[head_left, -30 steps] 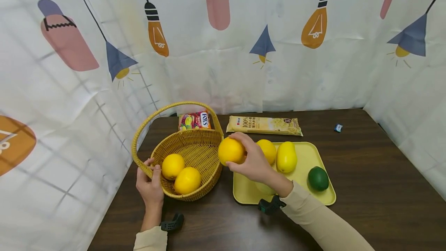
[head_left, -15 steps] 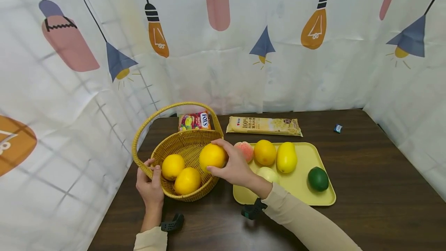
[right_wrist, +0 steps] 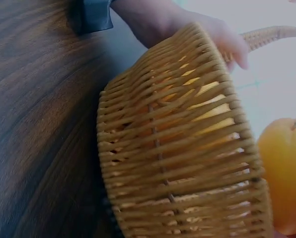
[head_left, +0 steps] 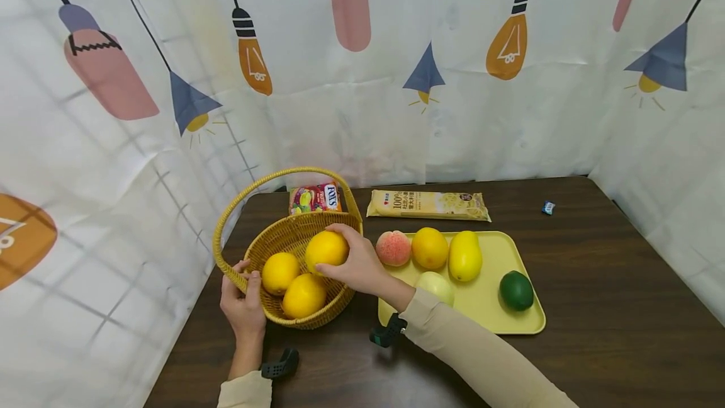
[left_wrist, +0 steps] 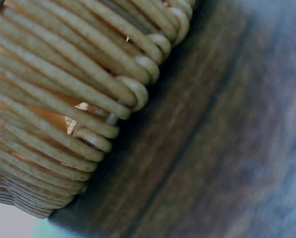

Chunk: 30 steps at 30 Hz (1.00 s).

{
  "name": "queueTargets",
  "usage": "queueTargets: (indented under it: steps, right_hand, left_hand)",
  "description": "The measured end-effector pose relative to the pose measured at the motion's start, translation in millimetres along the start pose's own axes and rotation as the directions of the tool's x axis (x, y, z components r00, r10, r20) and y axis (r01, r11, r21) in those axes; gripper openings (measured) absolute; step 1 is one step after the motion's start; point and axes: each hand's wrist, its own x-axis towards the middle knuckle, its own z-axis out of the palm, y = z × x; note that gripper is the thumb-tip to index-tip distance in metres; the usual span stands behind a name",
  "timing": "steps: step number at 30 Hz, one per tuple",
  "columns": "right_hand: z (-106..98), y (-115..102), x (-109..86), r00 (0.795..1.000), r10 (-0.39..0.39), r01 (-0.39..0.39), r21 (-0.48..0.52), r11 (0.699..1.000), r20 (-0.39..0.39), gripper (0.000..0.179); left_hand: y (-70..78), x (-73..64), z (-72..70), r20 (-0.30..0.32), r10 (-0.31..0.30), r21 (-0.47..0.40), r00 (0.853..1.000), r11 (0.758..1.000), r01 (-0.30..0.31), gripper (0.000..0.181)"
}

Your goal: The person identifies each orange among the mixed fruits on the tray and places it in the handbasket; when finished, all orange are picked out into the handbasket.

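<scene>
Indeed, the right hand (head_left: 360,267) grips a yellow-orange fruit (head_left: 325,252) over the basket (head_left: 294,230) that the left hand (head_left: 243,308) holds.

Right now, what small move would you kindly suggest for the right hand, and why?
I'd probably have the right hand lower its round yellow-orange fruit into the yellow woven basket: the fruit is over the opening, two similar yellow fruits lie inside, and the left hand holds the basket.

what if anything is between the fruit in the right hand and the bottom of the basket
Nothing visible: the right hand holds the yellow fruit over the opening of the basket. Two other fruits lie inside, left and nearer the person; directly beneath the held one is hidden.
</scene>
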Motion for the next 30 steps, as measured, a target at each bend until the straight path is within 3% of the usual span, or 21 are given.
queueTargets:
  steps: [11,16,30]
  right_hand:
    - [15.0,-2.7,20.0,0.994,0.11,-0.11,-0.081,0.991,-0.004,0.072]
    - [21.6,-0.2,27.8,0.99,0.138,-0.132,-0.134,0.982,0.037,0.072]
    - [34.0,2.3,37.1,0.981,0.186,-0.171,-0.231,0.958,0.048,0.077]
  left_hand:
    - [1.1,0.6,1.6,-0.008,0.03,0.001,1.0,1.0,-0.03,0.028]
    - [0.5,0.0,0.4,-0.003,0.015,0.0,1.0,1.0,-0.015,0.028]
    - [2.9,-1.2,0.1,-0.01,0.013,-0.001,1.0,1.0,-0.013,0.028]
